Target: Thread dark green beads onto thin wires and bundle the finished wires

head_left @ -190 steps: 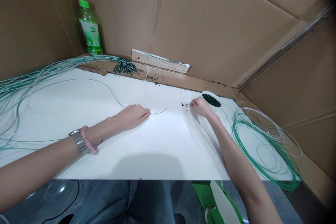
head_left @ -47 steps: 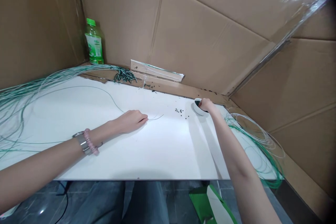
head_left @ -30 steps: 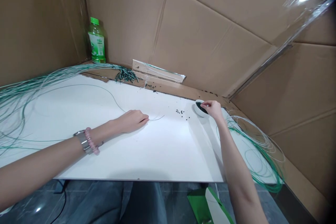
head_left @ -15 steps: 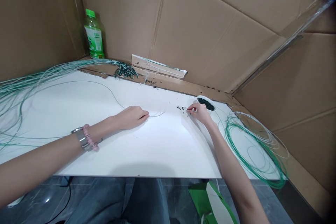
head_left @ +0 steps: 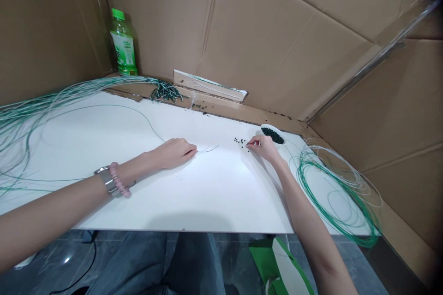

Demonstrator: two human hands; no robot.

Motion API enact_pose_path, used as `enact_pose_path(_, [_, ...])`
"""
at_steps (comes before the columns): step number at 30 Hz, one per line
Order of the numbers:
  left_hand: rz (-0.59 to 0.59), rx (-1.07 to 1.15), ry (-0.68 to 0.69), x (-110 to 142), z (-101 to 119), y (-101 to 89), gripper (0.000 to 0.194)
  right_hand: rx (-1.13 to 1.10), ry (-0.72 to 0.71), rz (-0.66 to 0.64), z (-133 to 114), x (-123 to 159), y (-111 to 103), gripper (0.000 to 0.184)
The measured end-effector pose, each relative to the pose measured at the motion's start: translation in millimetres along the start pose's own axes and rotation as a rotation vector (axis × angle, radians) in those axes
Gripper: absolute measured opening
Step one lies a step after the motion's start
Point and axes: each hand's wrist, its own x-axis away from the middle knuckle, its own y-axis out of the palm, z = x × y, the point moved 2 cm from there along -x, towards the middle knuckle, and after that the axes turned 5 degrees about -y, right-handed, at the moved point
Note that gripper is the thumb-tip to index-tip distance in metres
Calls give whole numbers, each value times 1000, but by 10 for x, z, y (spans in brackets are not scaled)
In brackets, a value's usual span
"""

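My left hand [head_left: 175, 152] rests on the white tabletop [head_left: 194, 189], fingers pinched on a thin wire [head_left: 138, 113] whose free end [head_left: 211, 149] sticks out to the right. My right hand [head_left: 265, 146] lies farther right with fingertips pinched at a small scatter of dark beads [head_left: 239, 141]; whether it holds a bead is too small to see. Just behind that hand stands a small white dish of dark beads [head_left: 273, 133].
A coil of green and white wire [head_left: 341, 198] lies at the right. Long green wires [head_left: 41, 106] fan over the left side, ending in a bundle of dark tips [head_left: 166, 92]. A green bottle [head_left: 122, 44] stands in the back corner. Cardboard walls surround the table.
My right hand left the bead dish and came down left to the loose beads on the table. My left hand stayed on the wire.
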Motion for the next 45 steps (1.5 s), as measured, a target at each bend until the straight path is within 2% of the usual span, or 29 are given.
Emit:
enact_pose_path(12, [0, 9, -4, 6, 18, -17, 35, -24, 14, -1, 0, 10, -23, 26])
enact_pose_path(19, [-7, 2, -9, 4, 4, -10, 35, -32, 44, 3, 80, -13, -21, 26])
enact_pose_path(25, [-11, -10, -5, -3, -7, 5, 36, -65, 42, -42, 115, -28, 9, 26])
enact_pose_path(37, [1, 15, -2, -9, -14, 18, 35, -93, 121, -74, 58, -8, -36, 25])
enact_pose_path(45, [35, 93, -8, -7, -31, 31, 33, -148, 154, -15, -41, 21, -43, 22])
